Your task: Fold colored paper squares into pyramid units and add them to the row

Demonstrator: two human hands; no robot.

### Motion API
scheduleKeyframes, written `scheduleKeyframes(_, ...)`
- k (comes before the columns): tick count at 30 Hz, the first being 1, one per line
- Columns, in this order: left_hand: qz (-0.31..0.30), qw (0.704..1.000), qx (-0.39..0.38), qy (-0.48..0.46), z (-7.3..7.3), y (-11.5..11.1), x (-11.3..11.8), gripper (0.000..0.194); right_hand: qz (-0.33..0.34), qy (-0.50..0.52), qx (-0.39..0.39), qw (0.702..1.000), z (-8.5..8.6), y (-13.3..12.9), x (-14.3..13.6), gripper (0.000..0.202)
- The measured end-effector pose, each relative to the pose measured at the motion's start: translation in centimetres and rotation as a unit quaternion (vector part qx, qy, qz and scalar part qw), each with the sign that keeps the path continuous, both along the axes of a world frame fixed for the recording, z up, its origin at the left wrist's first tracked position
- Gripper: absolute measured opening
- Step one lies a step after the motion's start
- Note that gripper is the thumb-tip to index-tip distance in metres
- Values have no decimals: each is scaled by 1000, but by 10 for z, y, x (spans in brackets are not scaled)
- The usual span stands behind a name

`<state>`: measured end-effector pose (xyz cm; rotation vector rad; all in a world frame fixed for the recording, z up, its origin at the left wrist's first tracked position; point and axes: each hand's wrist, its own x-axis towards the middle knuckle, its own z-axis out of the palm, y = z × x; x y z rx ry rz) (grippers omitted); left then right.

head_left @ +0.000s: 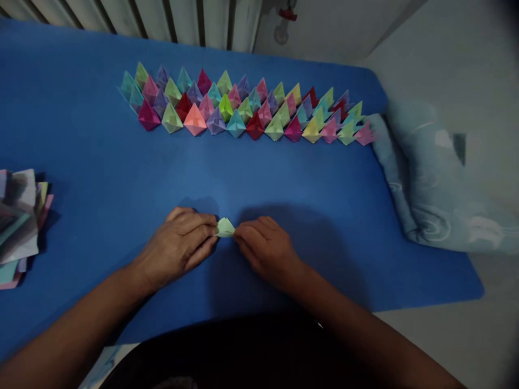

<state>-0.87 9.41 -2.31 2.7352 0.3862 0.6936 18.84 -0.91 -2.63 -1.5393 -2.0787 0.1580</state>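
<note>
A small pale green folded paper (225,228) is between my two hands, just above the blue surface. My left hand (178,246) pinches its left end with the fingertips. On the other side, my right hand (267,248) has its fingers pressed together at the paper's right tip. Farther back stand rows of small pointed folded paper pieces (235,124) in pink, green, blue, purple, red and yellow, packed close together.
The blue surface (121,178) lies under everything. A stack of loose coloured papers (24,227) sits at the far left. At the right edge rests a folded grey-blue cloth (430,183). White slats (186,21) rise behind the back edge.
</note>
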Motion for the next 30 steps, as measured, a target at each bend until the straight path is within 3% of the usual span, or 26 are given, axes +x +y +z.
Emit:
scheduleKeyframes(10,-11,1000,1,11,0,0,-2,12,-5,-10,-20,1000,4,0,-1,19)
scheduleKeyframes(30,-41,997,29,54,1,0,1,13,18,-22,55,998,2,-3,-1,19)
